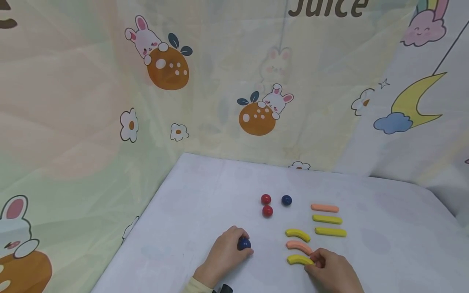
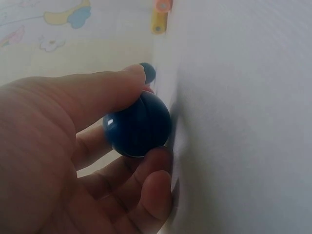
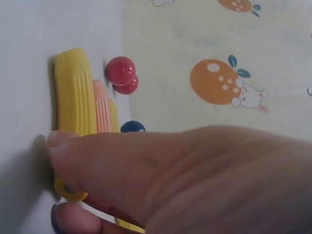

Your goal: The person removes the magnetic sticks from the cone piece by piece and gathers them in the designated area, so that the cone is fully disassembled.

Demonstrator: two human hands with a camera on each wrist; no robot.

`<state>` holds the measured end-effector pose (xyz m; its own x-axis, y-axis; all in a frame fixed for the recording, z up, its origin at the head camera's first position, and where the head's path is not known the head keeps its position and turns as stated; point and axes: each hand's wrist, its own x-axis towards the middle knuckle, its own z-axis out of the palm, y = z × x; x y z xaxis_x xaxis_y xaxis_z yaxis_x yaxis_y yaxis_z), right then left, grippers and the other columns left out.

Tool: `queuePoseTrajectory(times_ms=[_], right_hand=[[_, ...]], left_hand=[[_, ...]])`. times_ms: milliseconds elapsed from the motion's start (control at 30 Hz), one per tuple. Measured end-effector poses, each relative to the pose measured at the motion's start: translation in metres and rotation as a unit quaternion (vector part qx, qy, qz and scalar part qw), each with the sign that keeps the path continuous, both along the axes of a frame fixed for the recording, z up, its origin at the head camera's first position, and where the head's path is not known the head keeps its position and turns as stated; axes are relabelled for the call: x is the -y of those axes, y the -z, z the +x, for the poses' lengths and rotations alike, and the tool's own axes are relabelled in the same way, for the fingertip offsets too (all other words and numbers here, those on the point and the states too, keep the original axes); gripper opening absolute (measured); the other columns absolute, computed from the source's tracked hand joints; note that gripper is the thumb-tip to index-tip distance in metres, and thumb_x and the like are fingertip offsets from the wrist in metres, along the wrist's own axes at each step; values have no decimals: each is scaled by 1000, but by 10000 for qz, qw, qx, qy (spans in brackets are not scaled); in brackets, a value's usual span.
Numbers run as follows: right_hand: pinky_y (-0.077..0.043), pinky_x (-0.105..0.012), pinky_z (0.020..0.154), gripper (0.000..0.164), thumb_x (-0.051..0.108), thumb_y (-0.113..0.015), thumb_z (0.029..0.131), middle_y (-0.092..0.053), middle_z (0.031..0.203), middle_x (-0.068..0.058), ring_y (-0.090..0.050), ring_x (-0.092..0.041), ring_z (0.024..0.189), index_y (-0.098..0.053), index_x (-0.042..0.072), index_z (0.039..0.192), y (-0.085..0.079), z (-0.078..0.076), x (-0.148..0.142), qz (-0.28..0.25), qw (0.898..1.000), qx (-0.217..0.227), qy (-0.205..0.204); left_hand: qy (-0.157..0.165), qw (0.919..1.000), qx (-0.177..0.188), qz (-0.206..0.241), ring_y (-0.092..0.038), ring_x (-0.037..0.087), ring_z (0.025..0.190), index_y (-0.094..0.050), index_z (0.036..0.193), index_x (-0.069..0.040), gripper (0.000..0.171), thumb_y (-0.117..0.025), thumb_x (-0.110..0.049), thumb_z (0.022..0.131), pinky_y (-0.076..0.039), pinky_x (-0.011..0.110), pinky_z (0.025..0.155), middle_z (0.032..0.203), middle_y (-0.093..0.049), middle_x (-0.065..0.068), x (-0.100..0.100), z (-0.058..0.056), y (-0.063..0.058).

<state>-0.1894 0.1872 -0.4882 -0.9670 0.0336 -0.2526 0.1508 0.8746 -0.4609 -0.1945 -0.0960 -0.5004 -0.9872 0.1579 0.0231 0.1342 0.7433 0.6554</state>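
Observation:
My left hand [image 1: 227,250] holds a glossy dark blue ball [image 2: 139,126] between thumb and fingers, close over the white tabletop. Toward the front right, my right hand [image 1: 335,268] pinches the right end of a curved yellow stick [image 1: 298,259], the nearest of three curved sticks in a column. In the right wrist view the thumb lies across this ridged stick [image 3: 75,92], which has a hollow end. Just behind it are a curved pink stick [image 1: 297,245], close to the right fingertips, and another curved yellow stick [image 1: 297,233].
Two red balls [image 1: 267,211] sit near the table's middle, with a second blue ball [image 1: 286,200] to their right. A straight pink stick [image 1: 324,208] and two straight yellow sticks [image 1: 330,232] lie farther right. A printed curtain [image 1: 220,61] stands behind the white table [image 1: 205,191].

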Motion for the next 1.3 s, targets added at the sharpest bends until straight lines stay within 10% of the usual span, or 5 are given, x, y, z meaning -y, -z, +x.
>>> queuePoseTrajectory(times_ms=[300, 533, 833, 1000, 1300], right_hand=[[-39, -31, 59, 49, 57, -69, 82, -57, 70, 4, -49, -15, 65, -67, 9, 89, -7, -1, -9, -182, 9994, -3, 302], [-40, -26, 55, 24, 35, -69, 91, -60, 70, 6, -50, -13, 63, -69, 11, 93, -11, 2, 20, -807, 9929, -773, 401], [-41, -20, 57, 36, 21, -82, 78, -61, 92, 8, -47, -7, 66, -68, 19, 111, -6, 7, 88, -1097, 9815, -1178, -1041], [-51, -26, 68, 44, 22, -84, 75, -64, 104, 6, -55, -8, 78, -67, 19, 116, -7, 3, 114, -676, 9691, -1446, -1880], [-53, -45, 84, 41, 25, -83, 76, -67, 105, 2, -61, -16, 92, -69, 19, 114, -6, -7, 128, -432, 9788, -1027, -1718]], left_hand=[[-85, 9999, 99, 71, -57, 10, 83, -67, 99, -18, 31, -84, -28, 76, -54, 37, 79, 88, -56, -9, -2, 0, 1], [45, 9995, 210, 237, -52, 5, 78, -67, 108, -17, 37, -82, -35, 78, -52, 29, 73, 86, -55, -11, -8, 0, 3], [89, 9974, -405, 596, -45, 1, 66, -69, 105, -14, 27, -73, -33, 87, -40, 20, 59, 84, -56, -11, -5, 0, 3], [-408, 9926, -860, 750, -49, 1, 66, -69, 99, -15, 13, -70, -25, 91, -43, 20, 60, 82, -58, -12, 1, -3, 2], [-1133, 9857, -1014, 732, -49, 0, 65, -70, 91, -19, 5, -68, -24, 91, -43, 19, 58, 77, -57, -14, 7, -10, 7]])
